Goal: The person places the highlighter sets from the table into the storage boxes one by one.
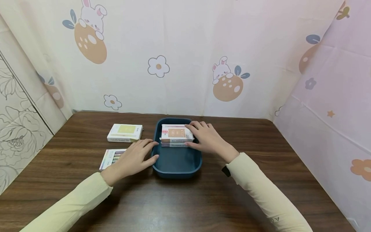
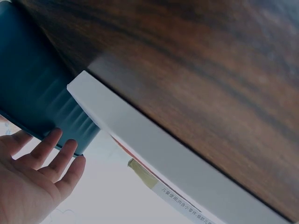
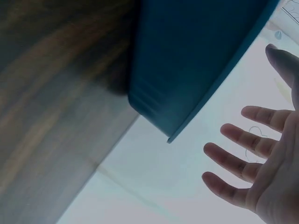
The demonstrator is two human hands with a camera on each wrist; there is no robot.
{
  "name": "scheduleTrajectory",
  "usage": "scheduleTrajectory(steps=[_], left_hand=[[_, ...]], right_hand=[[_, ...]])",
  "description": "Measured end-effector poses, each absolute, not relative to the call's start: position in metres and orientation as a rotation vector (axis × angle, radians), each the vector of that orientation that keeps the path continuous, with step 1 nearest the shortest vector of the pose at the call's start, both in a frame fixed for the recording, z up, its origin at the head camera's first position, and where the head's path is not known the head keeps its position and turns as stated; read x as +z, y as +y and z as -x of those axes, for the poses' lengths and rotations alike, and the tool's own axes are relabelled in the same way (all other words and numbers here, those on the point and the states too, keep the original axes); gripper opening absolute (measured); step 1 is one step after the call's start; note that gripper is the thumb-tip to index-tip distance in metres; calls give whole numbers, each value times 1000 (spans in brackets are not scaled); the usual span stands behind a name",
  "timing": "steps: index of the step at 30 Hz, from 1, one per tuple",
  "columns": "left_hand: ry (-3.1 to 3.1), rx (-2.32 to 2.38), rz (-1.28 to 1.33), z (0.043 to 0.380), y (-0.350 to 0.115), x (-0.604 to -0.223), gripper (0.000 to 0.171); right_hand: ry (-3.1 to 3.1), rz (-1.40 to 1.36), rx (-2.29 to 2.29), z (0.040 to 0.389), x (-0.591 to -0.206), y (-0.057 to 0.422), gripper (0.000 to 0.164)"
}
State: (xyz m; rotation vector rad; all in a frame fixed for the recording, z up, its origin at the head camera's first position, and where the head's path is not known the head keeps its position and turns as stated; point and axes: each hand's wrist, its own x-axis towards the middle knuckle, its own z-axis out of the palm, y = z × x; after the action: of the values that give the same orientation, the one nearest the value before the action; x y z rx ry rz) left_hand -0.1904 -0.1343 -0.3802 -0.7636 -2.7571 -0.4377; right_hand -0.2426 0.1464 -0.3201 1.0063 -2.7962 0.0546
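A pale curtain (image 1: 188, 87) printed with rabbits, orange fruit and flowers hangs beyond both hands. Before it, a dark wood-grain table (image 1: 232, 196) stretches beneath them. Cream sleeves (image 1: 255, 182) cover both forearms. Between the hands sits a dark blue, round-cornered plastic bin (image 1: 174, 175).

The left hand (image 1: 133, 160) is loose, its fingers gently bent at the near-left rim; whether they touch it I cannot tell. The right hand (image 1: 207, 138) is relaxed too, fingers spread over the bin's right rim, thumb and forefinger at the right end of the boxes inside, not clenched round them.

Those boxes lie stacked at the bin's far end, between the two hands: an orange-labelled white carton (image 1: 176, 132) on top of a lower carton (image 1: 174, 145) with a purplish side. Beyond the left hand lies a white carton with a yellow-green label (image 1: 126, 129). Left of that hand, partly hidden by it, is a windowed box of coloured sticks (image 1: 108, 158).
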Motion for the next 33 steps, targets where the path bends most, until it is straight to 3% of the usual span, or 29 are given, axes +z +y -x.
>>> scheduleTrajectory(steps=[15,33], left_hand=[[-2770,-429,770,189,-135,-380,53],[-2755,-378,776,190,-135,-380,53]], right_hand=[[-2835,-938,250,221,-344,180,64],[-2904,-914,451,209,-356,183,61]])
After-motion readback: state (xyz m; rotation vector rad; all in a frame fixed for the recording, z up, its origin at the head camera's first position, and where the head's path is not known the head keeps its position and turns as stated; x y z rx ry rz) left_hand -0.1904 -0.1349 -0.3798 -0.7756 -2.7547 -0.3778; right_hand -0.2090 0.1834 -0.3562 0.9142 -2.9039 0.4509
